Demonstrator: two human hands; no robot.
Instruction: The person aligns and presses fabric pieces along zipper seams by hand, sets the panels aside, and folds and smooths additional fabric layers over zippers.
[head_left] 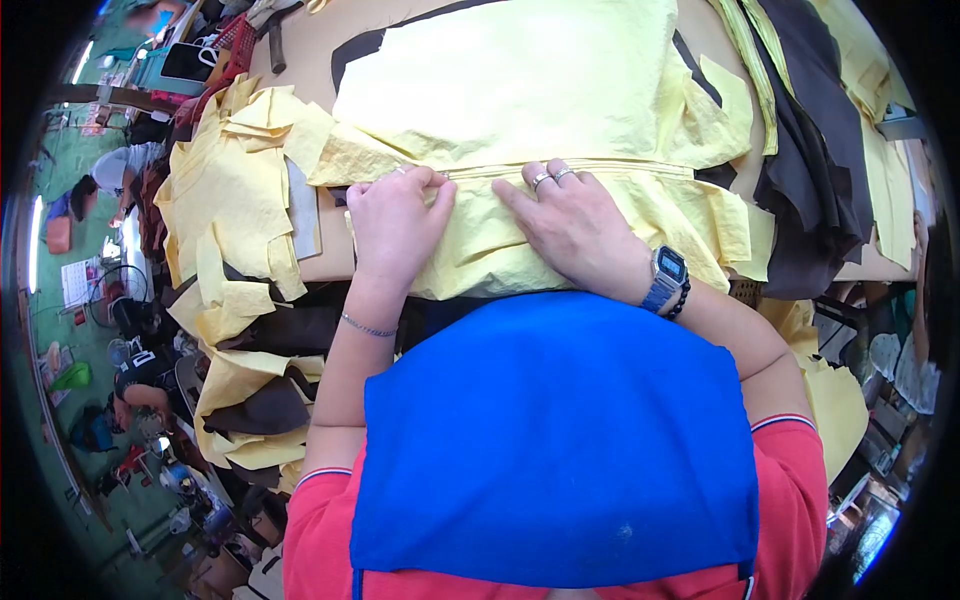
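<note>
A large yellow fabric piece lies spread on the brown table, with a sewn seam running across it near my hands. My left hand pinches the fabric's folded edge at the seam, fingers curled on the cloth. My right hand, wearing two rings and a wristwatch, lies flat on the fabric with fingers pressing along the seam just right of the left hand. A blue cloth covers my chest below.
A heap of cut yellow pieces lies at the left, spilling over the table edge. Dark brown fabric and more yellow strips are stacked at the right. People work on the green floor far left.
</note>
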